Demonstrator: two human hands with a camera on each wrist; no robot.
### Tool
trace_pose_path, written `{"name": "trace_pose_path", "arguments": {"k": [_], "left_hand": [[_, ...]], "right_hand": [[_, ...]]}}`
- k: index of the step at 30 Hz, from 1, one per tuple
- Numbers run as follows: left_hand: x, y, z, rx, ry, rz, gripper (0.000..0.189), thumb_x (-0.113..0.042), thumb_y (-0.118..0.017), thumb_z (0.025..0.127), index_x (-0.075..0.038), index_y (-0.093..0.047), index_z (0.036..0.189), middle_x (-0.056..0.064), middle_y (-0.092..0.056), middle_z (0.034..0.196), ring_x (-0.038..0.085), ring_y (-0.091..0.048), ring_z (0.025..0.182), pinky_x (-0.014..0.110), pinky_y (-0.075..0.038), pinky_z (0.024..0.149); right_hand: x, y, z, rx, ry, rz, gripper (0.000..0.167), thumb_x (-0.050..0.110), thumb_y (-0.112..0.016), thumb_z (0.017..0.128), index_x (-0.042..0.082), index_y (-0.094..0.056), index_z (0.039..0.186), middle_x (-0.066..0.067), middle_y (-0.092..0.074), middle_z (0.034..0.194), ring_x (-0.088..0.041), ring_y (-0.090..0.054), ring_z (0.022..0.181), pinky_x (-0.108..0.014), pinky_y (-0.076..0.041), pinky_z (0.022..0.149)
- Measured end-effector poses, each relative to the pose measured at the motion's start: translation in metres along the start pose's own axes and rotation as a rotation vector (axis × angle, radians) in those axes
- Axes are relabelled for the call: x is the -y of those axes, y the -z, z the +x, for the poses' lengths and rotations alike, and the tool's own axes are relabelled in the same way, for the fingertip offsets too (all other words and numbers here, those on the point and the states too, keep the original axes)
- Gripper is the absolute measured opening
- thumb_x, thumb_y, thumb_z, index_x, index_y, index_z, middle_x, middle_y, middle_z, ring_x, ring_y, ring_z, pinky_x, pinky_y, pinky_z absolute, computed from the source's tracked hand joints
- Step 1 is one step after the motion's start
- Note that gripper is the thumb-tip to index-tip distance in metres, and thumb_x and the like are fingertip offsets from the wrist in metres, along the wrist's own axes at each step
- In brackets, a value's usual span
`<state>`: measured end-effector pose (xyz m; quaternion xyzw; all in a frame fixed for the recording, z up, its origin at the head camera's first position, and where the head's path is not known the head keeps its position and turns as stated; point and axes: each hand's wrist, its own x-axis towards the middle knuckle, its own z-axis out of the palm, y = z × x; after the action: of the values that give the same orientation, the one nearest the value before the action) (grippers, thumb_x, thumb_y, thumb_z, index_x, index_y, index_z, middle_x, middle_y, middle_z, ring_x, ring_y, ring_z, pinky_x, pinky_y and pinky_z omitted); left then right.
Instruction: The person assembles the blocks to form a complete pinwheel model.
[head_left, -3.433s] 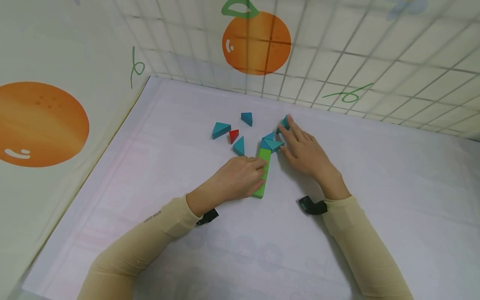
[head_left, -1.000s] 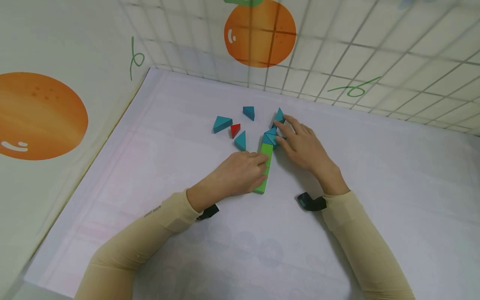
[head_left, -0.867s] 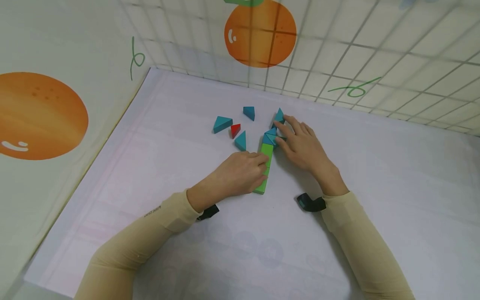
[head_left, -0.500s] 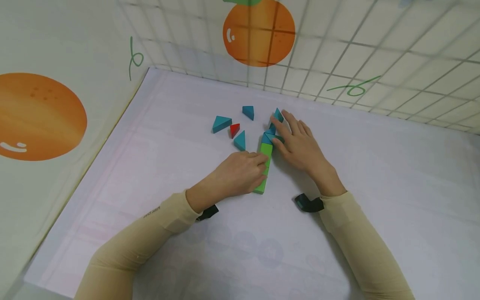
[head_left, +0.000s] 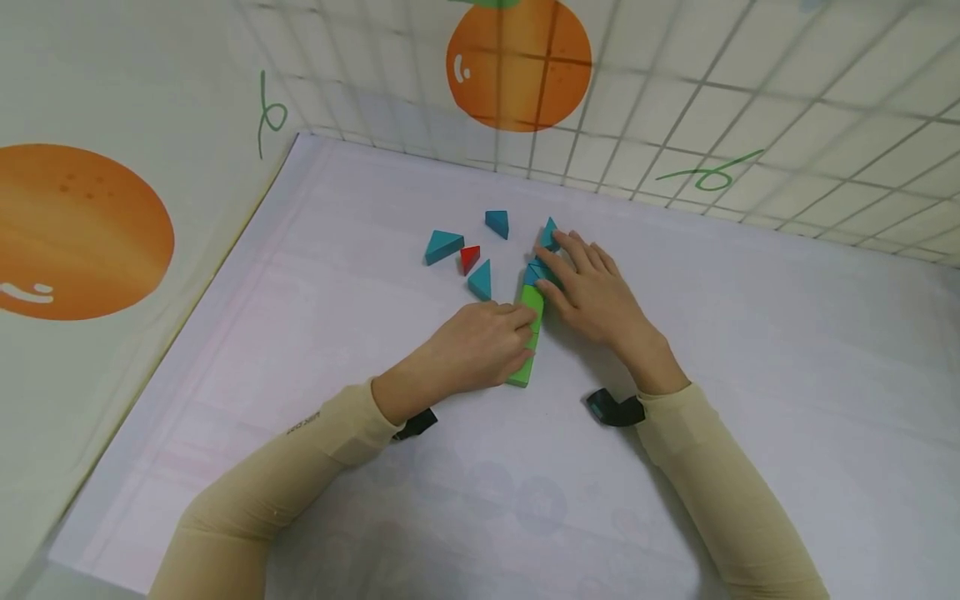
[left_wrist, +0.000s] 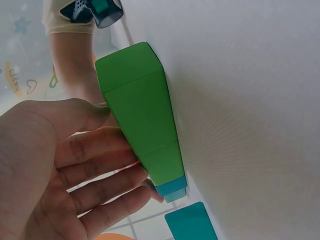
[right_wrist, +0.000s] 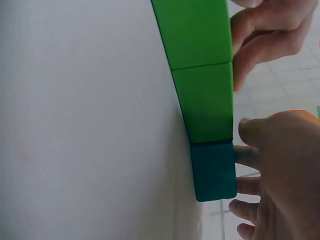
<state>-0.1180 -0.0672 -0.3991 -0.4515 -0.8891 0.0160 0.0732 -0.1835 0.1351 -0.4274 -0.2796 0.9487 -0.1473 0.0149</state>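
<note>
A row of green blocks (head_left: 533, 296) lies on the white tabletop. My left hand (head_left: 472, 346) rests over it, thumb and fingertips touching the blocks' upper surface in the left wrist view. Small blue triangular blocks (head_left: 532, 273) adjoin the row's far end, partly hidden by my right hand (head_left: 596, 296). That hand's fingers are spread, its index fingertip touching another upright-pointing teal triangular block (head_left: 549, 230) just beyond them. In the right wrist view, a teal block face (right_wrist: 215, 172) meets the green row's end, the right thumb and fingertips beside it.
Left of the row lie loose triangular blocks: a large teal one (head_left: 444, 246), a smaller teal one (head_left: 482, 282), a blue one (head_left: 497, 222) and a red one (head_left: 469, 259). A wall with a grid and a painted orange (head_left: 517, 67) stands behind the tabletop.
My right hand has moved left and slightly nearer, bringing the far teal triangular block closer to the blue group. The left hand keeps its place on the green row.
</note>
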Motion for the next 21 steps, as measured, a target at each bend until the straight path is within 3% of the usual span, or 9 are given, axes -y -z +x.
{"name": "trace_pose_path", "arguments": {"k": [21], "left_hand": [[0.0002,0.0005,0.0001,0.016,0.0,-0.005,0.032,-0.033,-0.063,0.094,-0.006,-0.074,0.107,0.004,-0.068,0.107,0.015,-0.066,0.091,0.026,-0.057,0.078]], "right_hand": [[0.0059,0.0,-0.0019,-0.004,0.038,-0.002,0.054,0.038,-0.045,0.103,0.013,-0.039,0.15,-0.017,-0.029,0.157,-0.035,-0.019,0.15,-0.055,-0.018,0.12]]}}
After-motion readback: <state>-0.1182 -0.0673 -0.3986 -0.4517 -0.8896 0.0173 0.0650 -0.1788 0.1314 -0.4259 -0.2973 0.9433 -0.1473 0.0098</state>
